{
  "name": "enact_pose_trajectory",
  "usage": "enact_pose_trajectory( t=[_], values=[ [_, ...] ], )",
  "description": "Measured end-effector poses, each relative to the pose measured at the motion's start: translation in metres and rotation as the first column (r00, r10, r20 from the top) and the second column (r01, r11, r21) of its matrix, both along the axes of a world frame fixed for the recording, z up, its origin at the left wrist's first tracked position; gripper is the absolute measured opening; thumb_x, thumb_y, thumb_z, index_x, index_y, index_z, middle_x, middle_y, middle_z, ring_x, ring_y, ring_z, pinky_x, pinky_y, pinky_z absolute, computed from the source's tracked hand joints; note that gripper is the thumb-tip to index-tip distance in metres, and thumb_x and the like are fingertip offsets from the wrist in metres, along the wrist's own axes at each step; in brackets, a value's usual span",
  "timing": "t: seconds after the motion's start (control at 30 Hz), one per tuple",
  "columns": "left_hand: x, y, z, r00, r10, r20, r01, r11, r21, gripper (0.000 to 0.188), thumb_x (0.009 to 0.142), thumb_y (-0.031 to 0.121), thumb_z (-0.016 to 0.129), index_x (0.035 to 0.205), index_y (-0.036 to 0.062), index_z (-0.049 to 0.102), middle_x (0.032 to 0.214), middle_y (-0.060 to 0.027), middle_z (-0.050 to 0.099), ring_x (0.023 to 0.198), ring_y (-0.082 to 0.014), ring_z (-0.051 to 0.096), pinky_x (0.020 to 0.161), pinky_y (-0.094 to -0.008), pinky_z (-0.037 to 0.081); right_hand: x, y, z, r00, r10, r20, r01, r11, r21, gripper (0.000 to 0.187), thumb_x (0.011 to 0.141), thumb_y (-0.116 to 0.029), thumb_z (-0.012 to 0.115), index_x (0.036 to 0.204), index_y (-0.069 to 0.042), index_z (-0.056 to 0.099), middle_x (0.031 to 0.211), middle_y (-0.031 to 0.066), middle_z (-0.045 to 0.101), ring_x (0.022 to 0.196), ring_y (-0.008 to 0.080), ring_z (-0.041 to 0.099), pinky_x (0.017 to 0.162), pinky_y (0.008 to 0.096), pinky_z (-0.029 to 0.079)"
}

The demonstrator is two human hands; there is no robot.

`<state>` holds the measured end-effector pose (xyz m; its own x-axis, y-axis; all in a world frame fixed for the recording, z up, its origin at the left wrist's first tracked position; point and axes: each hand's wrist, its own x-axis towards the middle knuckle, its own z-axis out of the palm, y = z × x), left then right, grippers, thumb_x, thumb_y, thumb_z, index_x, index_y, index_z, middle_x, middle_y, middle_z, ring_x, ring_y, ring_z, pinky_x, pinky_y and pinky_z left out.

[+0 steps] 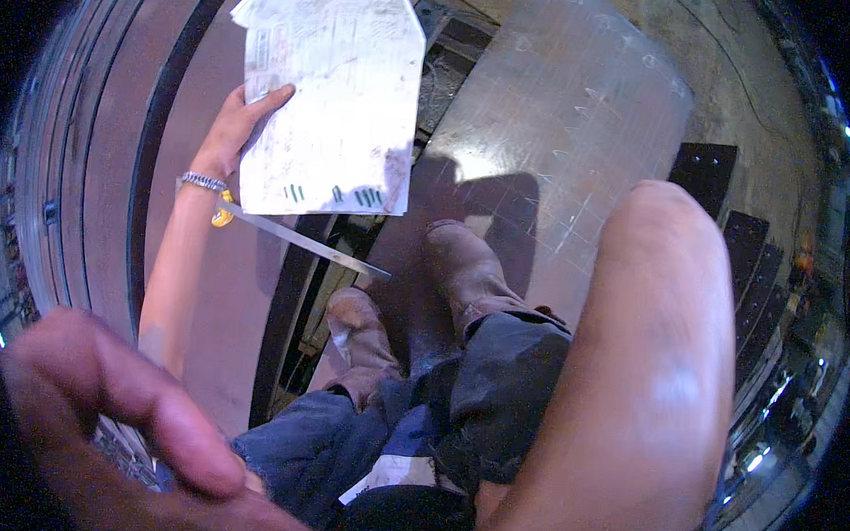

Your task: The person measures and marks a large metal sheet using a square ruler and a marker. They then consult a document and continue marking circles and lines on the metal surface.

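My left hand [245, 119] grips a stack of white paper sheets [342, 94] by its left edge, thumb on top. The sheets carry faint print, smudges and green marker strokes along the lower edge. Just below them, a thin straight metal strip [322, 251] slants down to the right, with a yellow piece [224, 210] at its upper end by my wrist. I cannot tell whether it is held or lying loose. My right hand [112, 386] looms blurred at the lower left, very near the camera, its fingers curled and tips pressed together. Anything in them is hidden. My right elbow is bent high.
A large grey metal plate [580, 112] with chalk-like lines lies ahead to the right. Brown steel beams [204, 286] run along the left, beside a dark gap. My boots [467, 262] stand near the plate's edge. Dark drilled plates [704, 172] lie at the right.
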<state>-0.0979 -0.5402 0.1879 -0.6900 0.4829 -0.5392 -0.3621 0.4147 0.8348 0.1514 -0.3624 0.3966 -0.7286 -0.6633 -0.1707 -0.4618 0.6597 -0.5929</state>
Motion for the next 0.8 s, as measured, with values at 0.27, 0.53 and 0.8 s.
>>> enact_pose_trajectory(
  t=[0.27,0.53,0.8],
  values=[
    [0.025,-0.009,-0.019,0.999,0.037,-0.022,-0.036,0.998,0.045,0.047,0.088,0.022,0.075,0.120,-0.0076,0.059,0.109,-0.0161,0.071,0.086,-0.0183,0.071,0.078,-0.0308,0.059,-0.008,0.056,-0.088,0.877,-0.471,-0.094,0.452,0.875,-0.173,0.020,0.085,-0.018,0.064,0.094,-0.005,0.052,0.068,0.0200,0.060,0.069,0.0440,0.061,0.062,0.0536,0.046],
    [0.025,-0.013,-0.023,0.998,0.046,-0.043,-0.044,0.998,0.054,0.052,0.088,0.023,0.076,0.124,-0.0079,0.055,0.113,-0.0161,0.069,0.090,-0.0186,0.071,0.079,-0.0309,0.058,0.005,0.106,-0.241,0.512,-0.835,0.200,0.856,0.515,-0.041,0.022,0.089,-0.020,0.067,0.094,0.002,0.064,0.085,0.0257,0.067,0.083,0.0449,0.065,0.074,0.0523,0.049],
    [0.029,-0.008,-0.014,0.997,0.071,-0.043,-0.071,0.997,0.007,0.053,0.086,0.023,0.078,0.123,-0.0074,0.056,0.113,-0.0173,0.069,0.090,-0.0189,0.071,0.080,-0.0303,0.057,0.029,0.105,-0.264,0.399,-0.876,0.269,0.908,0.419,0.018,0.026,0.087,-0.027,0.069,0.090,-0.001,0.068,0.087,0.0226,0.069,0.086,0.0411,0.067,0.074,0.0479,0.052]
  ],
)
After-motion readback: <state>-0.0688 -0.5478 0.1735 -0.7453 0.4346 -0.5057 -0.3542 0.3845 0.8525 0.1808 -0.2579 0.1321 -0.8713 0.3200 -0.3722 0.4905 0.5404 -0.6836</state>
